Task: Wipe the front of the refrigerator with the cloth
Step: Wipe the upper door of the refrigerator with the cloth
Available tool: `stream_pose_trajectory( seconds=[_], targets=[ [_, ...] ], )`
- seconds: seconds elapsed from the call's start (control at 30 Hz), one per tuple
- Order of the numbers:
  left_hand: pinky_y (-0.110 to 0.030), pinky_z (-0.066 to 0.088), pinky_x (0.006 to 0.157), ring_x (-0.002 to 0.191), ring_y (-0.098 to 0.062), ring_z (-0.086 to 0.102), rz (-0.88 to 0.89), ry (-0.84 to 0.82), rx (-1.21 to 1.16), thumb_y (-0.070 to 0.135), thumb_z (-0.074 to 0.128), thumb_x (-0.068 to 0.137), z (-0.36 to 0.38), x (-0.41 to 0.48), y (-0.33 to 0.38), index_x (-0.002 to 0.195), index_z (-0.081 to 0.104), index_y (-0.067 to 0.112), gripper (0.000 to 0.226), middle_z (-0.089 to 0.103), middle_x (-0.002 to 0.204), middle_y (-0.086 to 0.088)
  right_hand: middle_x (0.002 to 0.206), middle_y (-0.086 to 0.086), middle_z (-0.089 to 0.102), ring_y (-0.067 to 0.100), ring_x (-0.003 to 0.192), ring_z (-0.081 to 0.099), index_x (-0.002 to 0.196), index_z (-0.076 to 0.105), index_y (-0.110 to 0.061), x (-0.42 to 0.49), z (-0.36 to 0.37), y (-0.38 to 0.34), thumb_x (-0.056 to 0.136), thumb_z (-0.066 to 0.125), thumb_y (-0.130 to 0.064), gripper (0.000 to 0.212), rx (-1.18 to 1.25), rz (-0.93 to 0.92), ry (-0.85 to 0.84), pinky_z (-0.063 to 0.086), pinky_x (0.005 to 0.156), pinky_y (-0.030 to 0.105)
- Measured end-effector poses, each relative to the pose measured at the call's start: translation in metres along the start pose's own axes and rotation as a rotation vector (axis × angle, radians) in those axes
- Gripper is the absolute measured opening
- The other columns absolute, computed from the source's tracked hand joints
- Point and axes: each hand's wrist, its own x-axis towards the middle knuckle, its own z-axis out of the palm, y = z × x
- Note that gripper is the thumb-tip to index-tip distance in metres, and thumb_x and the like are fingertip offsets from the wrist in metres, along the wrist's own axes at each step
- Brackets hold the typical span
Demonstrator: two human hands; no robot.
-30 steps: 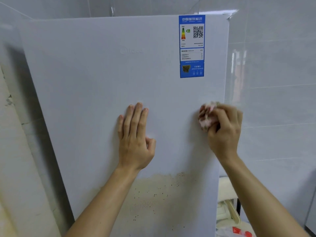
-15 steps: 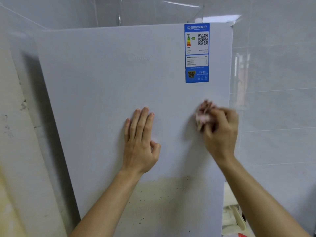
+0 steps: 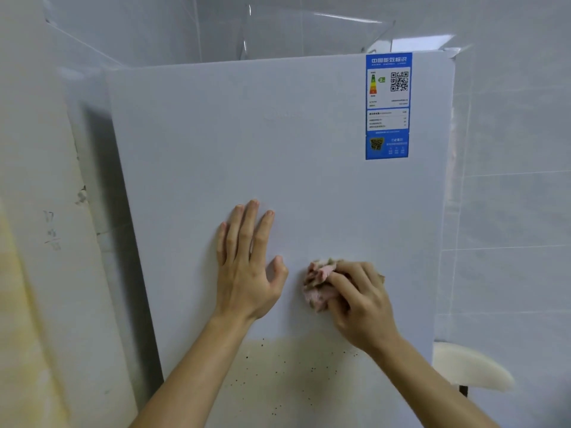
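Left hand (image 3: 247, 267) lies flat on the refrigerator (image 3: 216, 149) door, fingers straight and spread — right hand (image 3: 358, 301) curls round a bunched pink cloth (image 3: 318, 288), pressing it against the door.

Only real text here is the blue energy label (image 3: 387, 106) stuck in the top right corner of the refrigerator (image 3: 247, 149) door. Header reads 中国能效标识 in white. Under it there's a coloured rating scale with a green tag (image 3: 382, 80) that looks like a 2, plus a QR code (image 3: 399, 81). The small print rows and the bottom blue strip are too blurry to read. Faint logo (image 3: 284, 114) mid-door, can't make it out. Some scribbles (image 3: 52, 230) on the left wall, unreadable too.
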Motion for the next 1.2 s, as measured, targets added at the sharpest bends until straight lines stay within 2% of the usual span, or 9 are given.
stream_pose_trajectory(
  seconds=[0.17,0.33,0.57,0.77,0.9,1.0,1.07,1.13,1.2],
  targets=[
    [-0.052,0.007,0.133,0.164,-0.030,0.010,0.072,-0.068,0.039,0.033,0.053,0.095,-0.010,-0.002,-0.018,0.165,0.031,0.012,0.076,0.014,0.177,-0.009,0.113,0.017,0.064,0.033,0.105,0.056,0.111,0.076,-0.002,0.075,-0.018,0.004,0.088,0.054,-0.002,0.031,0.065,0.284,0.218,0.042,0.098,0.027],
    [-0.054,0.009,0.132,0.164,-0.029,0.010,0.066,-0.104,0.059,0.033,0.051,0.096,-0.022,-0.004,-0.037,0.165,0.030,0.014,0.075,0.013,0.177,-0.008,0.124,0.018,0.059,0.030,0.115,0.051,0.132,0.069,-0.007,0.152,-0.010,-0.014,0.096,0.053,0.004,0.041,0.079,0.366,0.374,0.039,0.100,0.025],
    [-0.045,0.012,0.133,0.165,-0.025,0.008,0.002,-0.137,-0.085,0.029,0.049,0.097,-0.038,-0.006,-0.053,0.165,0.028,0.007,0.075,0.015,0.177,-0.006,0.116,0.013,0.068,0.030,0.103,0.055,0.110,0.078,-0.005,0.073,0.045,-0.082,0.080,0.070,0.013,0.035,0.097,0.100,0.117,0.055,0.085,0.043],
    [-0.041,0.024,0.130,0.160,-0.023,0.027,-0.049,-0.162,-0.273,0.027,0.038,0.105,-0.062,-0.015,-0.050,0.149,0.057,0.007,0.052,0.040,0.167,-0.007,0.114,-0.001,0.062,0.022,0.102,0.058,0.115,0.076,-0.011,0.057,0.028,-0.099,0.079,0.067,0.014,0.045,0.220,0.230,0.028,0.041,0.092,0.013],
    [-0.040,0.051,0.103,0.124,-0.018,0.061,-0.169,-0.236,-0.618,0.044,0.040,0.107,-0.083,-0.014,-0.032,0.122,0.073,0.021,0.043,0.070,0.126,0.007,0.125,-0.005,0.057,0.017,0.106,0.054,0.131,0.069,-0.017,0.062,0.016,-0.120,0.088,0.064,0.001,0.046,0.276,0.218,0.102,0.043,0.093,0.014],
    [-0.042,0.061,0.085,0.101,-0.019,0.074,-0.477,-0.362,-0.940,0.048,0.063,0.098,-0.095,-0.010,-0.017,0.112,0.074,0.028,0.027,0.077,0.106,0.004,0.139,-0.005,0.054,0.015,0.118,0.050,0.141,0.063,-0.017,0.057,0.013,-0.135,0.094,0.063,-0.017,0.047,0.325,0.188,-0.004,0.045,0.101,0.022],
    [-0.034,0.058,0.071,0.080,-0.012,0.073,-0.547,-0.344,-1.044,0.036,0.064,0.099,-0.097,-0.008,-0.018,0.091,0.076,0.030,0.015,0.076,0.085,0.007,0.147,-0.017,0.045,0.006,0.133,0.044,0.147,0.055,-0.027,0.054,0.005,-0.136,0.094,0.066,-0.034,0.055,0.430,0.226,-0.145,0.041,0.111,0.025],
    [-0.021,0.047,0.062,0.059,-0.004,0.056,-0.612,-0.348,-1.080,0.027,0.058,0.097,-0.101,-0.005,-0.025,0.067,0.068,0.033,0.032,0.058,0.062,0.013,0.144,-0.023,0.046,0.008,0.137,0.047,0.142,0.054,-0.038,0.054,-0.005,-0.133,0.094,0.068,-0.048,0.051,0.572,0.340,-0.191,0.040,0.112,0.020],
    [-0.026,0.046,0.065,0.061,-0.008,0.052,-0.694,-0.426,-1.156,0.026,0.056,0.095,-0.103,-0.004,-0.035,0.063,0.064,0.030,0.033,0.052,0.062,0.005,0.135,-0.022,0.053,0.007,0.131,0.053,0.134,0.055,-0.037,0.055,-0.013,-0.130,0.095,0.068,-0.054,0.045,0.609,0.497,-0.157,0.044,0.107,0.020]
  ],
)
